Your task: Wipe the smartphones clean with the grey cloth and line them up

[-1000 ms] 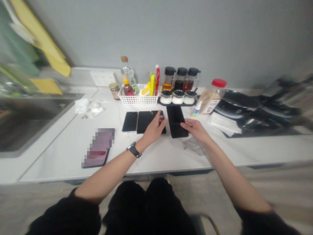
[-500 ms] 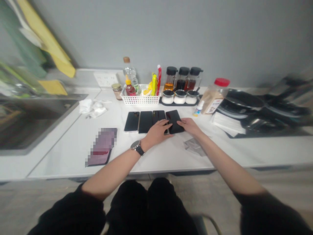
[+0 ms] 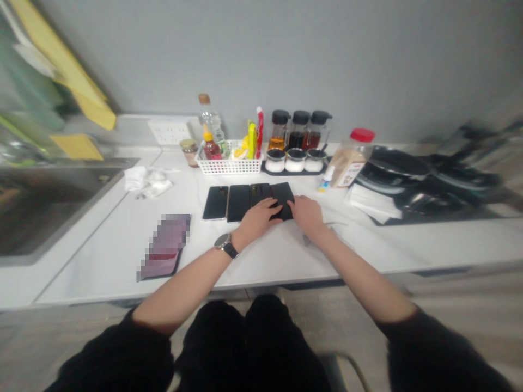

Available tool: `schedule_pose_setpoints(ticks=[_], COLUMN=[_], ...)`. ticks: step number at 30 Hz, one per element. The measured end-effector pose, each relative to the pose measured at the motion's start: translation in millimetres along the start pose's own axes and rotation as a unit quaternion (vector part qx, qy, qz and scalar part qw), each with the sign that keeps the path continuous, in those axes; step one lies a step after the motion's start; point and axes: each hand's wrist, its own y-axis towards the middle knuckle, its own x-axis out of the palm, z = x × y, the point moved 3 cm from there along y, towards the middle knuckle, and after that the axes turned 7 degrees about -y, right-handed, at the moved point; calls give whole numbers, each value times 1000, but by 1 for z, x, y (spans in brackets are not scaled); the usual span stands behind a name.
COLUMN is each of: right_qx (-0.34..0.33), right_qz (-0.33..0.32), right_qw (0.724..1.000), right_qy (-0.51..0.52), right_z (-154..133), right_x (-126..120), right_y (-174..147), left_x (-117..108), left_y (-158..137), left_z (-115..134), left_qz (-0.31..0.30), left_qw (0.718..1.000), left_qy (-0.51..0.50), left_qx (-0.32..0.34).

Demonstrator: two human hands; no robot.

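Note:
Several black-screened smartphones lie side by side on the white counter (image 3: 261, 261). My left hand (image 3: 257, 220) rests over the lower parts of the two right-hand phones with its fingers spread, partly hiding the third smartphone (image 3: 260, 191). Against the right edge of the rightmost smartphone (image 3: 284, 191), my right hand (image 3: 307, 213) is closed, thumb and fingers at the rim. The leftmost smartphone (image 3: 216, 202) and the second smartphone (image 3: 238, 202) are untouched. Another phone (image 3: 167, 245) with a pinkish, pixelated screen lies apart at the left, near my left forearm.
Behind the row stand a white basket (image 3: 229, 166) of bottles and packets, and a rack of seasoning jars (image 3: 295, 161). A red-lidded jar (image 3: 352, 160), a small glue-like bottle (image 3: 326, 178) and pans (image 3: 392, 166) are at right. Crumpled tissue (image 3: 149, 181) lies by the sink (image 3: 53, 212).
The rightmost phone has shifted left against its neighbour and sits straighter. My right hand has come in with it, while my left hand stays over the phones. The view has shifted slightly.

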Motion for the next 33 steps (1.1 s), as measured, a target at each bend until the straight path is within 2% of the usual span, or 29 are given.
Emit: schedule_pose_setpoints(ticks=[4, 7, 9, 11, 14, 16, 18, 22, 29, 33], right_qx=[-1, 1, 18, 54, 129, 130, 112, 76, 0, -35], right_qz=[9, 20, 33, 56, 125, 138, 149, 178, 256, 281], right_qw=[1000, 999, 999, 997, 984, 981, 974, 949, 868, 832], right_qy=[-27, -30, -30, -31, -16, 41, 133, 248, 425, 477], right_z=[-7, 9, 37, 77, 140, 168, 183, 187, 185, 173], right_x=[-1, -8, -16, -20, -16, -5, 7, 12, -33, -42], right_y=[-6, -16, -28, -42, -63, -70, -68, -42, 35, 69], left_x=[0, 0, -1, -1, -1, -1, 0, 1, 0, -1], left_y=[0, -2, -2, -3, -2, -2, -2, -3, -4, -5], left_z=[-1, -2, -3, -5, -6, -6, -5, 0, 9, 9], left_qz=[-4, -3, 1, 4, 6, 6, 2, -1, 2, 8], left_qw=[999, 998, 998, 998, 998, 997, 995, 991, 990, 991], left_qy=[47, 64, 60, 53, 58, 75, 96, 135, 138, 132], left_qx=[12, 16, 18, 20, 21, 21, 19, 13, 8, 9])
